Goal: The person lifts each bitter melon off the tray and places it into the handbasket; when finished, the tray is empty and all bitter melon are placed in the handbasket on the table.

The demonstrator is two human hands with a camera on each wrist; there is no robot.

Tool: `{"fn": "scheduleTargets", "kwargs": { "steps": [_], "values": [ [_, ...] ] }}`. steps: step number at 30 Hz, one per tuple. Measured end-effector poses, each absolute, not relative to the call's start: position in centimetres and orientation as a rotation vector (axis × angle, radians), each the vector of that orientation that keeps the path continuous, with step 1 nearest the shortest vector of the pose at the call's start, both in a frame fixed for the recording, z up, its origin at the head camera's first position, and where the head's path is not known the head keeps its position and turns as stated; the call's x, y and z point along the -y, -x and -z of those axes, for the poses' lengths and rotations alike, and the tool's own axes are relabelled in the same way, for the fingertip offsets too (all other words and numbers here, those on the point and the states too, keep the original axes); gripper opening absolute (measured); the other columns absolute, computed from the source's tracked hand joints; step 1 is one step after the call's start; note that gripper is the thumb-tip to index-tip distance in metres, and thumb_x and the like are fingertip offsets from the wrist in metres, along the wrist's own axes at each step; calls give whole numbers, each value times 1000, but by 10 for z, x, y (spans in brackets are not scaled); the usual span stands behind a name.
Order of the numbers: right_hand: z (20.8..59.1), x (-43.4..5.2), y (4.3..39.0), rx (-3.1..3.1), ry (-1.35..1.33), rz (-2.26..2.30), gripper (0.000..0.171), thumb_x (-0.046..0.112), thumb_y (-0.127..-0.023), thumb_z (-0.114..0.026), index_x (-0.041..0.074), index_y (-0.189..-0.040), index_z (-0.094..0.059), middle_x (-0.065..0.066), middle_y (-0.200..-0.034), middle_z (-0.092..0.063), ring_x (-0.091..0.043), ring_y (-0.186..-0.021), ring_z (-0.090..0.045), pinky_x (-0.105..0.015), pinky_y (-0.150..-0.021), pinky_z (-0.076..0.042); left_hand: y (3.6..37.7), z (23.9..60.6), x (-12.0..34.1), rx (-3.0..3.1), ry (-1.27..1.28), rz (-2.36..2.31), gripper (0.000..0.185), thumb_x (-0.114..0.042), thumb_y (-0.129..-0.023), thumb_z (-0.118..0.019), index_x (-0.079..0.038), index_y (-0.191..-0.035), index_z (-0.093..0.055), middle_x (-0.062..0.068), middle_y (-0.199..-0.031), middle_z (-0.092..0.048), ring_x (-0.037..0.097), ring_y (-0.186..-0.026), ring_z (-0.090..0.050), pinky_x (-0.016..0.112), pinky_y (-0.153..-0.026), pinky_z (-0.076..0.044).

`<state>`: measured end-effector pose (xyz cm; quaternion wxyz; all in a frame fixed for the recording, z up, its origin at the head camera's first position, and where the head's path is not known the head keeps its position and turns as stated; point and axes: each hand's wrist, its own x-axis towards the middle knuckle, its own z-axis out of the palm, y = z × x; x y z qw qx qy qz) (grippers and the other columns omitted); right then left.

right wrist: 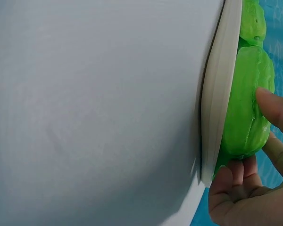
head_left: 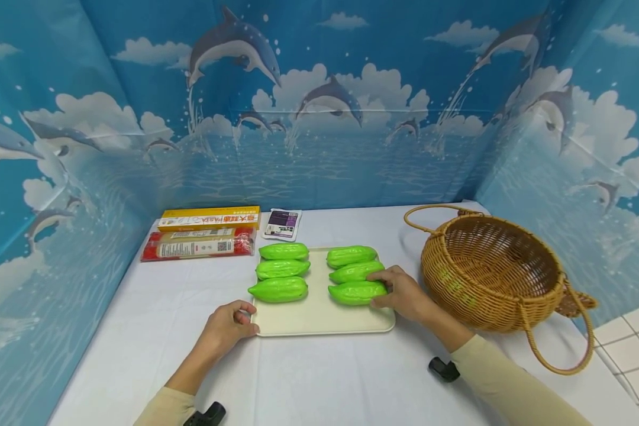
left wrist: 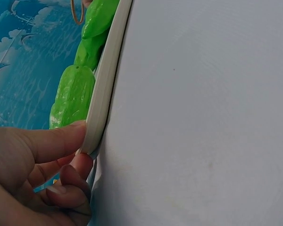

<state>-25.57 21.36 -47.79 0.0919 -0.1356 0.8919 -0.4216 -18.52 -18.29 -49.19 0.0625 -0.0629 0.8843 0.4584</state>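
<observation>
Right hand [head_left: 402, 294] curled around nearest green vegetable [head_left: 358, 292], grasp apparently underway; left hand [head_left: 229, 324] pinching tray [head_left: 319, 316] corner. Next, probably: lift clear toward basket [head_left: 492, 275].

We see blue dolphin-and-cloud printed backdrop walls [head_left: 319, 118] enclosing a white cloth-covered table [head_left: 309, 378]; white tiled floor [head_left: 636, 343] shows at lower right.

The head camera looked forward and down over the whole tabletop [head_left: 309, 384]. Each wrist camera sat very close, turned sideways, skimming the tabletop toward the tray [left wrist: 104, 89] edge. All three views shared the tray and the green gourds [right wrist: 247, 103].
</observation>
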Motion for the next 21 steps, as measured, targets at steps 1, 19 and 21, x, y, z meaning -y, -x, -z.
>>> {"fn": "scheduleTargets", "kwargs": {
  "steps": [1,19,21],
  "values": [
    [477,-214,255,-2649,403,1253,50,10,-84,-82,4,-131,-66,-14,-113,-52,-28,-105,-52,-38,-87,-45,185,492,183,-2674,189,-1385,30,-6,-81,-85,-7,-107,-69,4,-82,-59,19,-74,-53,33,-66,-44],
    [463,-212,243,-2594,479,1283,45,15,-84,-83,2,-123,-64,-12,-121,-61,-28,-111,-57,-43,-93,-51,184,493,182,-2674,200,-1390,30,-5,-81,-84,-8,-107,-69,4,-80,-59,18,-72,-53,32,-65,-44],
    [460,-212,243,-2585,489,1288,45,15,-84,-83,3,-123,-64,-12,-121,-61,-27,-111,-57,-43,-94,-51,185,492,182,-2677,194,-1393,30,-5,-81,-84,-8,-107,-69,4,-80,-59,18,-72,-53,32,-65,-43]
  ]
}}
